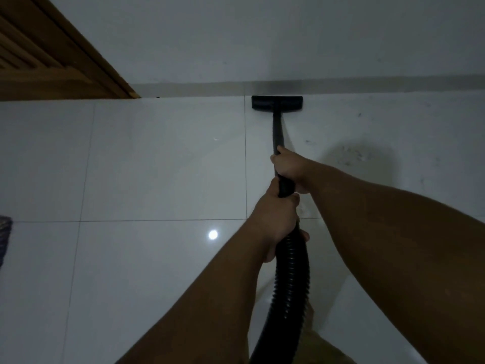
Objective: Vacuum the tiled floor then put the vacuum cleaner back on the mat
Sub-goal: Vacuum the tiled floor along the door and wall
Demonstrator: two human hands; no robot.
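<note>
A black vacuum floor head [277,103] rests on the white tiled floor [162,164], right against the base of the wall. Its black wand [277,132] runs back toward me. My right hand [290,166] grips the wand higher up. Just behind it, my left hand [275,219] holds the wand's end where the ribbed black hose [291,279] begins. The hose curves down and leaves the frame at the bottom. The vacuum's body is not in view.
A white wall [262,35] with a grey skirting strip [199,88] closes the far side. A wooden door frame [78,56] stands at the upper left. A dark patterned mat edge [4,237] shows at the left border. Dusty marks [354,156] lie right of the wand.
</note>
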